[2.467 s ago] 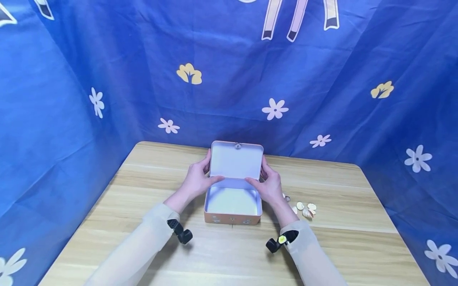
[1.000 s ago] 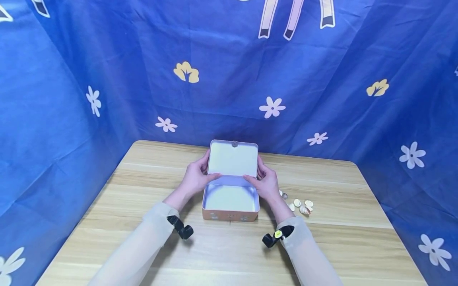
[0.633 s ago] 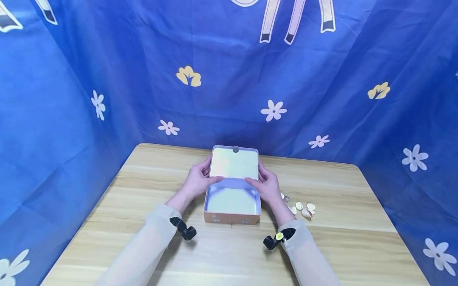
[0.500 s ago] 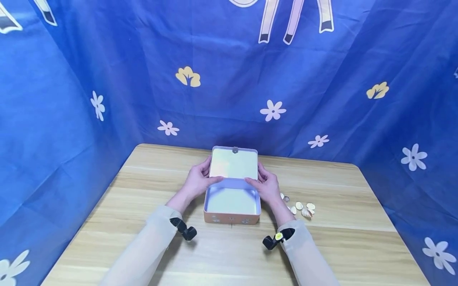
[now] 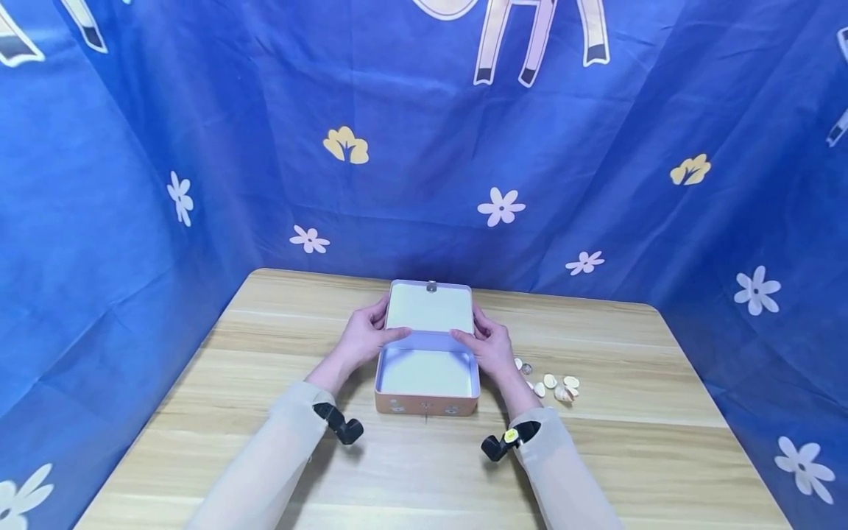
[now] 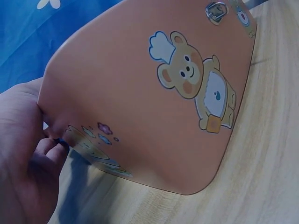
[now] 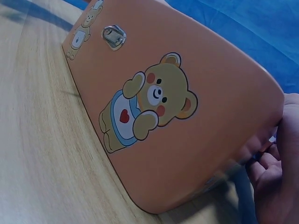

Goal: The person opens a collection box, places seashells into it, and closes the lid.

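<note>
An orange tin box [image 5: 427, 405] with cartoon bears and a metal clasp [image 7: 113, 37] on its front stands on the table. Its lid [image 5: 429, 308] is raised and leans back, baring a white interior. At the left side my left hand [image 5: 361, 338] grips the tin near the hinge, thumb over the inner edge and fingers behind the lid. My right hand [image 5: 492, 342] holds the opposite side the same way. In both wrist views the box front fills most of the picture, and the fingertips are partly hidden behind it.
Several small seashells [image 5: 563, 394] lie on the wooden table [image 5: 623, 442] right of the box, beside the right forearm. A blue cloth [image 5: 411, 199] with white flowers hangs close behind the table's back edge and along both sides.
The lid has tipped farther back, and its top edge sits lower. Both hands keep their hold at the sides of the tin. The head view has shifted slightly.
</note>
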A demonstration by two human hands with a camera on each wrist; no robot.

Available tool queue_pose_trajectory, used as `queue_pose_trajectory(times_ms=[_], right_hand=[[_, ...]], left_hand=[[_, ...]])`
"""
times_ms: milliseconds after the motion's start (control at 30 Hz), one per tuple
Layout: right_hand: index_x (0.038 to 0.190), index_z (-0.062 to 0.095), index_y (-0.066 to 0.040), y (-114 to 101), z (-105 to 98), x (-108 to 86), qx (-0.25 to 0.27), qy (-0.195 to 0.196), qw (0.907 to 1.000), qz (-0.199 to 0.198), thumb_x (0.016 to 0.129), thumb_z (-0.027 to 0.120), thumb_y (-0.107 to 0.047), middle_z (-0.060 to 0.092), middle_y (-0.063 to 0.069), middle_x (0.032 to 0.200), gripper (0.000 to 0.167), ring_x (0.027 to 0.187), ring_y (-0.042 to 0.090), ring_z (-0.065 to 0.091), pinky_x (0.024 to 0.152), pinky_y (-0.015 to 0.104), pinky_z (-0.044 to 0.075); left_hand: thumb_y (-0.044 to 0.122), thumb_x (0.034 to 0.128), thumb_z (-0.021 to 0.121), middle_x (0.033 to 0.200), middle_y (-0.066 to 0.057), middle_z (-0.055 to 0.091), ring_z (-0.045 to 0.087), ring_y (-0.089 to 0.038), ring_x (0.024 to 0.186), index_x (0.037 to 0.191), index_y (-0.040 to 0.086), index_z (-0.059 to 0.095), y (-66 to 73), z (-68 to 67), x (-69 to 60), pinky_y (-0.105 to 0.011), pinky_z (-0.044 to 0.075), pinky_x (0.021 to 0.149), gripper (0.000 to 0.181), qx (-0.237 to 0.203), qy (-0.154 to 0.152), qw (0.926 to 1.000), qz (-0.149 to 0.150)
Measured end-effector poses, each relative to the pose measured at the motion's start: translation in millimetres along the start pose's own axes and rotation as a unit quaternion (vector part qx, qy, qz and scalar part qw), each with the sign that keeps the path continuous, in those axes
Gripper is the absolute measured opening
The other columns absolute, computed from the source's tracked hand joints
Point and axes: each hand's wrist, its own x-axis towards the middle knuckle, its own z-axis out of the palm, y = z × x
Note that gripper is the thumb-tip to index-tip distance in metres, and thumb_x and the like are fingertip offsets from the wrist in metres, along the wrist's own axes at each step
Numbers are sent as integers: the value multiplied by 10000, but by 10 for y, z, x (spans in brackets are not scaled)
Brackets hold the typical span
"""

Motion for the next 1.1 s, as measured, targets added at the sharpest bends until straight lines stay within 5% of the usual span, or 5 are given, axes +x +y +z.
queue_pose_trajectory(times_ms=[433,767,1100], right_hand=[[1536,339,166,-18,-22,28,-362,-189,9989,209,917,819,-15,324,287,1612,804,1471,421,374,1153,454,374],[1553,397,104,-10,15,-24,-197,18,9998,69,910,854,-82,393,222,1616,811,1461,332,432,1129,355,408],[1531,459,101,-133,-29,-49,-979,-84,9951,-70,897,878,-151,529,252,1522,800,1416,330,513,1116,342,442]], left_hand=[[32,879,868,1663,-190,338,418,-339,1472,1627,-39,306,2,1,1,-360,421,1111,939,136,40,9999,-27],[74,881,879,1660,-203,342,413,-341,1478,1624,-48,308,-18,-26,-16,-386,405,1136,945,316,121,9994,-79],[149,880,891,1638,-240,371,428,-350,1471,1614,-66,319,137,-10,-78,-402,389,1162,955,988,89,9950,105]])
